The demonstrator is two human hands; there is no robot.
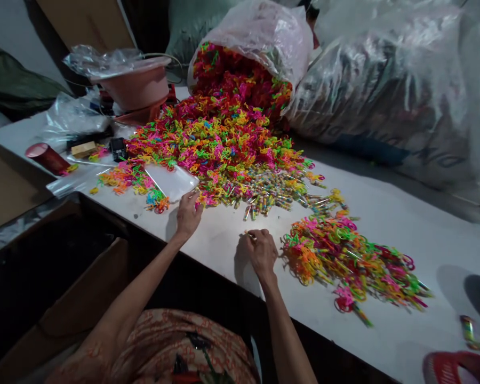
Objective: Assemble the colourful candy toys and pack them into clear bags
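My left hand reaches to the near corner of a stack of clear plastic bags, its fingers partly stretched at the edge of a big heap of small bright plastic pieces. Above the white table, my right hand has thumb and fingers pinched together. A small pale tip shows at the fingertips, too small to name. Just beyond lie many short, clear-wrapped, multicoloured tubes. To the right of this hand spreads a second pile of bright pieces joined with tubes.
A large clear sack lies open behind the heap, spilling pieces. A pink basin, a red can and a black phone stand at left. Bulky wrapped sacks line the back right. A red object sits at the near right corner.
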